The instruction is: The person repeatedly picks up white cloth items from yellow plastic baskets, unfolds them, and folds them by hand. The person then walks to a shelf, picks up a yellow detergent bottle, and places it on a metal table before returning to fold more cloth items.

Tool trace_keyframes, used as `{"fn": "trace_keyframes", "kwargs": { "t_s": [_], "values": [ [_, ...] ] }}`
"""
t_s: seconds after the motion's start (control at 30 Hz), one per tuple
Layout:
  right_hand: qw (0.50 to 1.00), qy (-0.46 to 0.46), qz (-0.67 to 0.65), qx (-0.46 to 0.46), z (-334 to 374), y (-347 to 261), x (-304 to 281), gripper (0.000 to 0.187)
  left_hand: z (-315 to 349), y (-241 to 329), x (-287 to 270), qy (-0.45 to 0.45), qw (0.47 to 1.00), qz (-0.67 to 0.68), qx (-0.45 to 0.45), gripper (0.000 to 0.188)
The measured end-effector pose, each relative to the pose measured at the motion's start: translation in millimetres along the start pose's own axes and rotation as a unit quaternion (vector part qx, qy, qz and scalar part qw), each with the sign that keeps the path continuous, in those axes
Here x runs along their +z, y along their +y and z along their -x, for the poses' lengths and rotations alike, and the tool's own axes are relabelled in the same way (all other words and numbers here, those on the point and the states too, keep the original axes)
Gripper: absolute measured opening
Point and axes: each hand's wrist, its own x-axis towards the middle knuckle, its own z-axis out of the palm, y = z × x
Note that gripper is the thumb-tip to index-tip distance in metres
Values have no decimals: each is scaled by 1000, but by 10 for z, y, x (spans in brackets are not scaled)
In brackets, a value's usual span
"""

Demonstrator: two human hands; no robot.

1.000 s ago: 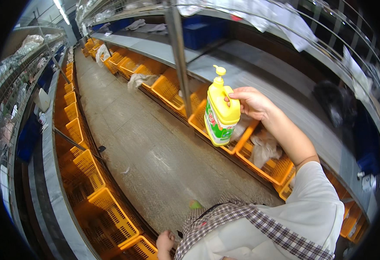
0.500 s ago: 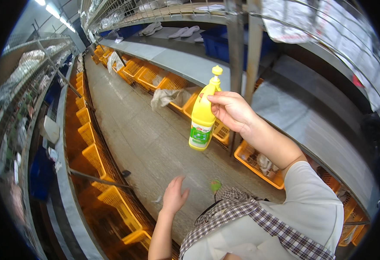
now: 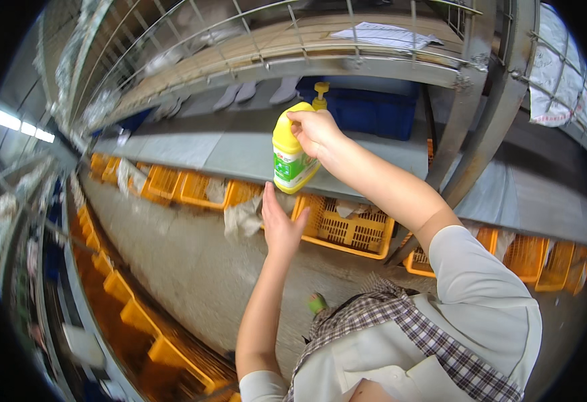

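Observation:
A yellow plastic bottle (image 3: 292, 161) with a pump top and a green-and-white label is held up in front of the grey shelf (image 3: 220, 151). My right hand (image 3: 315, 134) is closed around its upper part, at the handle. The bottle leans a little, with the pump partly behind my right hand. Just below the bottle's base, my left hand (image 3: 281, 224) is raised with its fingers stretched out and thumb apart. It holds nothing, and its fingertips come close to the bottle's lower edge; whether they touch I cannot tell.
A dark blue bin (image 3: 377, 114) and pale shoes (image 3: 236, 94) stand on the shelf behind the bottle. Orange baskets (image 3: 347, 228) line the floor beneath, and more orange baskets (image 3: 129, 315) run along the left. Metal posts (image 3: 471, 127) and a wire rack (image 3: 293, 63) are close by.
The view has swung right toward the shelf. My right hand has carried the bottle from over the aisle to the shelf front. My left hand has risen to beneath the bottle.

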Motion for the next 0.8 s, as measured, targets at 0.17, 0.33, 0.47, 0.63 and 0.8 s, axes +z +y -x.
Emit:
{"fn": "trace_keyframes", "kwargs": {
  "t_s": [0.17,0.33,0.47,0.63,0.8],
  "values": [
    [995,81,19,-45,-867,171,216,13,-1104,-730,463,-38,997,62,2,108],
    [992,105,40,-54,-1292,263,88,21,-1591,-1026,992,-58,985,165,10,113],
    [987,62,139,-53,-1360,410,-16,17,-1727,-1096,1269,-32,963,265,15,106],
    [781,139,547,-266,-1177,376,1,38,-1836,-1098,1297,-52,960,274,-4,95],
    [559,54,735,-379,-1085,166,194,57,-1907,-995,1203,-129,963,238,-4,86]
  ]
}}
